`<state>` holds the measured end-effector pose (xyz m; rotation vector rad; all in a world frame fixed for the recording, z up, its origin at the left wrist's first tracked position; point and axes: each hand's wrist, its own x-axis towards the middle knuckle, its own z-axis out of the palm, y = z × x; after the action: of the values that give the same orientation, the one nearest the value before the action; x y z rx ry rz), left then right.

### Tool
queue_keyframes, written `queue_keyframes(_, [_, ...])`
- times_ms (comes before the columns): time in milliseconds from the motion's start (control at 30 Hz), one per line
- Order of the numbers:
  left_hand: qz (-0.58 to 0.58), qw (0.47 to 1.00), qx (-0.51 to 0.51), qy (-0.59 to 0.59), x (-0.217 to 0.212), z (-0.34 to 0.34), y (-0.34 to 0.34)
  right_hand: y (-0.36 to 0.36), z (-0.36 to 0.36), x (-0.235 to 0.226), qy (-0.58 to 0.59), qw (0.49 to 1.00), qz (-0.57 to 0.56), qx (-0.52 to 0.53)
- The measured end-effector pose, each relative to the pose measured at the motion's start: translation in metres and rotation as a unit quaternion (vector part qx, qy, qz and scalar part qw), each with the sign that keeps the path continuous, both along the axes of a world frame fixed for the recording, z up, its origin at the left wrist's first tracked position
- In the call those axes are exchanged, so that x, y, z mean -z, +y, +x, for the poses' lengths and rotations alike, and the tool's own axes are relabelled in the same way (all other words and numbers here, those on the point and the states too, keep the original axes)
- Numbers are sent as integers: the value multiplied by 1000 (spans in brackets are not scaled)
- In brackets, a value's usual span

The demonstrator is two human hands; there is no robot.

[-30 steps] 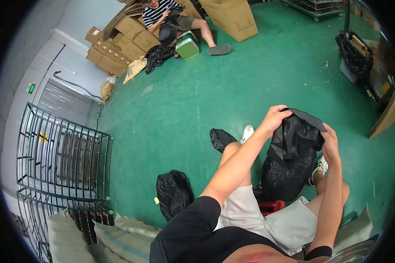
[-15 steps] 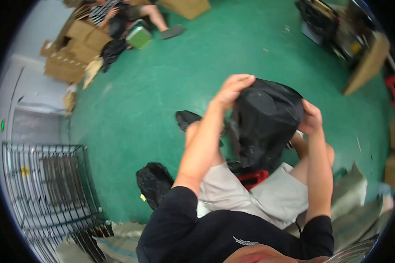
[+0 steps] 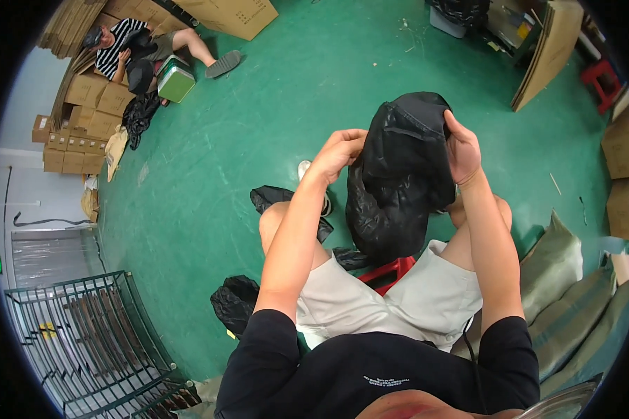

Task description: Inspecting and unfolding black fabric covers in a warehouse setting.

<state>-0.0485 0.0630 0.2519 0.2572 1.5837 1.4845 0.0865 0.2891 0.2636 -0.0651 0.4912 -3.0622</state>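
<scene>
A black padded garment [image 3: 398, 174] hangs in front of me over my knees, bunched into a bulky roll. My left hand [image 3: 337, 152] grips its upper left edge with curled fingers. My right hand [image 3: 463, 146] holds the upper right side, thumb pressed on the fabric. I sit on a low red stool [image 3: 389, 272], wearing pale shorts. Another black bundle [image 3: 235, 302] lies on the floor by my left hip, and a third black piece [image 3: 272, 198] lies beside my left knee.
A green floor [image 3: 244, 153] surrounds me. A dark wire cage trolley [image 3: 91, 342] stands at lower left. Cardboard boxes [image 3: 84, 105] are stacked at far left, where another person [image 3: 129, 49] sits. Grey-green sacks [image 3: 573, 293] lie at right, a flat cardboard sheet [image 3: 545, 56] at upper right.
My head has tilted, so the view shifted. Both hands kept their hold on the black garment and lifted and rolled it tighter, closer to my chest.
</scene>
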Motion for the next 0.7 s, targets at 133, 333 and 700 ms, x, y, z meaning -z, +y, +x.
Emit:
queue_keyframes(133, [61, 996, -41, 55, -5, 9, 6, -4, 3, -1, -14, 1000, 11, 5])
queue_keyframes(333, [-17, 950, -65, 306, 4, 11, 14, -7, 5, 4, -55, 997, 48, 2])
queue_keyframes(700, [232, 948, -198, -88, -1, -25, -14, 14, 3, -6, -18, 999, 22, 32])
